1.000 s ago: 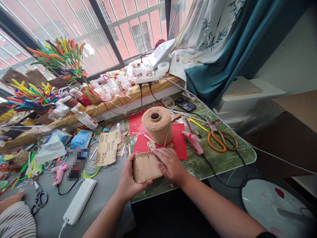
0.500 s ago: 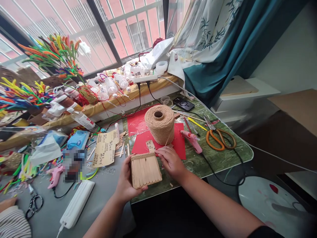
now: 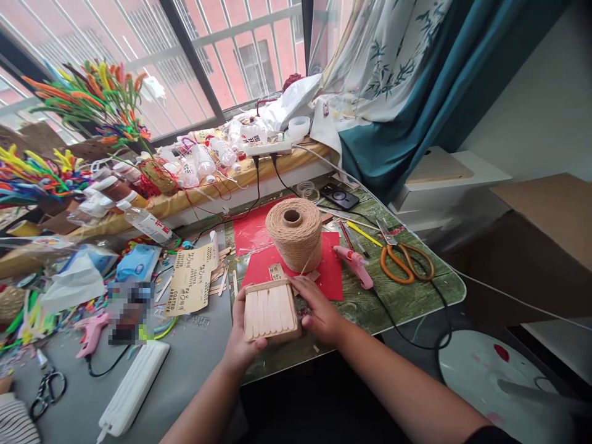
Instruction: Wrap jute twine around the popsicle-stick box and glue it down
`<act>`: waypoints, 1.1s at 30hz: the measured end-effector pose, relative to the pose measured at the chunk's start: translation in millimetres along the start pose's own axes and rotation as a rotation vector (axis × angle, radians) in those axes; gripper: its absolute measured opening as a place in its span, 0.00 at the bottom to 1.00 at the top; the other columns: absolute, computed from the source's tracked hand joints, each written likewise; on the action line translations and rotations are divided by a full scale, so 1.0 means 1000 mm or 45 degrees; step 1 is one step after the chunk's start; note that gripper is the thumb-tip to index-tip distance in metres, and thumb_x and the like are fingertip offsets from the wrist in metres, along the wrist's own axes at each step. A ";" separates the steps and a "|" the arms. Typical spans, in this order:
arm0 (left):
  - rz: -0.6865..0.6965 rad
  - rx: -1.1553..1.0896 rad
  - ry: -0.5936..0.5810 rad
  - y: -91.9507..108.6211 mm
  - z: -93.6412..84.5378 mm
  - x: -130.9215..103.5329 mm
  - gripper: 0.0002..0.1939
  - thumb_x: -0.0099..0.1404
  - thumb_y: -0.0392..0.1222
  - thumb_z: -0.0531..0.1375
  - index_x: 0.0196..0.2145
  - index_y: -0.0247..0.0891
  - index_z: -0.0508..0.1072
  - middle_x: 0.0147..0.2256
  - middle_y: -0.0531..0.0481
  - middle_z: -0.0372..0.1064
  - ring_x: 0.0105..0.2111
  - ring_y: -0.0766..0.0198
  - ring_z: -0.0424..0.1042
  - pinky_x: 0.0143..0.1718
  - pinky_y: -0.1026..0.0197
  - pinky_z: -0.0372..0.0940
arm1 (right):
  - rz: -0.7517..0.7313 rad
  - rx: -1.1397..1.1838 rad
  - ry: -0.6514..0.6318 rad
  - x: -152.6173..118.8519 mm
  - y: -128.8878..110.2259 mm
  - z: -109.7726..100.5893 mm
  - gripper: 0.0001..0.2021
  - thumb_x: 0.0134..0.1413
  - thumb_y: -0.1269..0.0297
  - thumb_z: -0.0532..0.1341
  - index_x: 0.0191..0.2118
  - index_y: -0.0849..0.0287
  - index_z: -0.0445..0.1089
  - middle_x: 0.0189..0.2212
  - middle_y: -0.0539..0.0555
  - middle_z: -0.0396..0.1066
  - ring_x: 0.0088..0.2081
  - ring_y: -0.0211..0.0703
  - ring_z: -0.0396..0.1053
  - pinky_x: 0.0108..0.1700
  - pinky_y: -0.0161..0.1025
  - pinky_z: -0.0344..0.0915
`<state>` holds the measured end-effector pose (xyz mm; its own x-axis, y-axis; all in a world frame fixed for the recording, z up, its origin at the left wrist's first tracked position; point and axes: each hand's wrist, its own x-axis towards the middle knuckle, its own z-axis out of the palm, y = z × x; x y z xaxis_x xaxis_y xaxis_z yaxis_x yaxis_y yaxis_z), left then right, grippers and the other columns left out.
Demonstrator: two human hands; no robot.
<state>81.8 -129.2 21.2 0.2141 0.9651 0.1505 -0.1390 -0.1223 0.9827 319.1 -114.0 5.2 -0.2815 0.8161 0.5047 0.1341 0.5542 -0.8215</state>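
presently, in the head view, one stick-built piece [image 3: 271, 311] is held just above the near edge of the table [image 3: 272, 364], its ribbed face toward the camera. the left hand [image 3: 243, 342] grips it: the thumb presses on the lower edge, and the other fingers wrap behind the left side. the right hand [image 3: 324, 314] lies along the right side, with its index fingertip at the upper right corner and its thumb bent near the right edge; whether those fingers pinch anything cannot be told.

count of items: one cone of twine [image 3: 295, 243], upright on red paper [image 3: 332, 288] just behind the piece, with one strand running down toward the right hand. two pink glue guns [image 3: 355, 266], one right of the cone, one at far left. two pairs of scissors [image 3: 401, 262], one orange-handled, one dark-handled. two white power strips [image 3: 135, 385], one on the table, one on the sill. one phone [image 3: 340, 196]. one striped sleeve [image 3: 17, 422] of another person, lower left corner. loose sticks [image 3: 222, 280] lie in a heap, not countable.
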 end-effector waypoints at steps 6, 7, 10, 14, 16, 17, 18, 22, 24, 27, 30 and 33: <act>-0.011 -0.012 0.097 -0.002 0.005 0.007 0.55 0.50 0.67 0.73 0.68 0.49 0.55 0.66 0.38 0.58 0.67 0.36 0.59 0.64 0.38 0.63 | 0.076 -0.088 -0.041 0.002 0.001 0.004 0.63 0.42 0.28 0.70 0.77 0.53 0.43 0.70 0.67 0.56 0.69 0.67 0.56 0.70 0.61 0.53; -0.005 -0.001 0.106 -0.002 0.005 0.007 0.55 0.50 0.67 0.73 0.68 0.49 0.56 0.66 0.38 0.58 0.67 0.36 0.59 0.64 0.38 0.63 | 0.072 -0.091 -0.023 0.002 0.001 0.004 0.62 0.42 0.28 0.70 0.76 0.53 0.45 0.69 0.67 0.57 0.69 0.66 0.57 0.70 0.61 0.54; -0.009 0.009 0.123 0.000 0.003 0.008 0.55 0.50 0.66 0.74 0.69 0.50 0.55 0.68 0.39 0.56 0.68 0.37 0.58 0.64 0.39 0.63 | 0.049 -0.093 0.052 0.002 0.000 0.004 0.55 0.50 0.25 0.62 0.74 0.54 0.51 0.67 0.66 0.60 0.67 0.66 0.59 0.69 0.61 0.55; -0.030 -0.028 0.126 0.005 -0.001 0.006 0.55 0.50 0.64 0.75 0.69 0.50 0.57 0.67 0.40 0.57 0.68 0.38 0.57 0.65 0.39 0.61 | 0.050 -0.097 0.131 0.005 0.002 0.005 0.32 0.71 0.40 0.51 0.71 0.52 0.60 0.62 0.62 0.68 0.63 0.58 0.65 0.66 0.58 0.59; -0.033 -0.050 0.108 0.007 -0.001 0.005 0.55 0.49 0.64 0.75 0.68 0.50 0.57 0.67 0.40 0.57 0.68 0.37 0.58 0.65 0.39 0.62 | 0.040 -0.090 0.168 0.006 0.003 0.006 0.24 0.76 0.49 0.50 0.68 0.50 0.64 0.58 0.60 0.72 0.59 0.54 0.68 0.63 0.56 0.63; -0.037 -0.055 0.095 0.007 0.000 0.004 0.56 0.49 0.64 0.75 0.68 0.50 0.57 0.67 0.40 0.58 0.68 0.36 0.58 0.65 0.39 0.62 | 0.037 -0.079 0.186 0.007 0.003 0.006 0.22 0.76 0.52 0.50 0.67 0.49 0.66 0.57 0.59 0.74 0.58 0.53 0.69 0.63 0.55 0.64; -0.042 -0.057 0.088 0.007 0.002 0.003 0.56 0.48 0.64 0.76 0.68 0.50 0.57 0.67 0.40 0.58 0.67 0.36 0.59 0.65 0.38 0.62 | 0.034 -0.064 0.196 0.007 0.004 0.006 0.21 0.76 0.52 0.50 0.67 0.49 0.67 0.56 0.58 0.75 0.58 0.52 0.70 0.63 0.55 0.64; -0.030 -0.085 0.175 0.001 0.020 0.001 0.56 0.50 0.65 0.74 0.69 0.50 0.55 0.67 0.41 0.58 0.68 0.36 0.58 0.66 0.38 0.61 | 0.001 -0.011 0.101 0.003 0.004 0.001 0.43 0.62 0.30 0.56 0.73 0.52 0.57 0.67 0.63 0.65 0.66 0.62 0.63 0.69 0.60 0.57; -0.023 -0.138 0.220 -0.005 0.029 0.002 0.56 0.50 0.65 0.73 0.70 0.51 0.54 0.68 0.40 0.56 0.69 0.36 0.57 0.66 0.38 0.60 | 0.002 -0.016 0.067 0.000 0.003 -0.001 0.58 0.48 0.24 0.62 0.76 0.54 0.49 0.71 0.65 0.58 0.69 0.67 0.57 0.71 0.61 0.54; -0.093 -0.179 0.154 -0.011 0.033 0.007 0.55 0.53 0.66 0.72 0.70 0.50 0.53 0.69 0.38 0.55 0.69 0.34 0.56 0.67 0.34 0.57 | 0.055 -0.056 0.108 -0.001 0.002 -0.001 0.62 0.43 0.28 0.70 0.76 0.53 0.46 0.70 0.66 0.57 0.69 0.66 0.56 0.71 0.61 0.54; -0.037 -0.017 0.014 -0.006 0.020 0.018 0.54 0.55 0.66 0.72 0.71 0.50 0.53 0.71 0.38 0.52 0.72 0.35 0.50 0.71 0.33 0.50 | 0.086 -0.123 0.136 0.001 -0.002 0.000 0.59 0.44 0.32 0.72 0.75 0.52 0.48 0.68 0.65 0.59 0.68 0.66 0.58 0.70 0.61 0.54; 0.172 0.250 -0.105 0.015 0.002 0.030 0.56 0.55 0.64 0.73 0.73 0.50 0.51 0.74 0.40 0.45 0.75 0.37 0.41 0.74 0.33 0.38 | 0.083 -0.204 0.089 0.004 -0.008 0.001 0.60 0.43 0.36 0.74 0.75 0.53 0.48 0.66 0.66 0.60 0.66 0.65 0.59 0.70 0.62 0.54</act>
<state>88.0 -102.3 41.0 0.2859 0.9157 0.2823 0.0173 -0.2995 0.9540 315.8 -115.6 13.4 -0.2010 0.8574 0.4737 0.3013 0.5143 -0.8029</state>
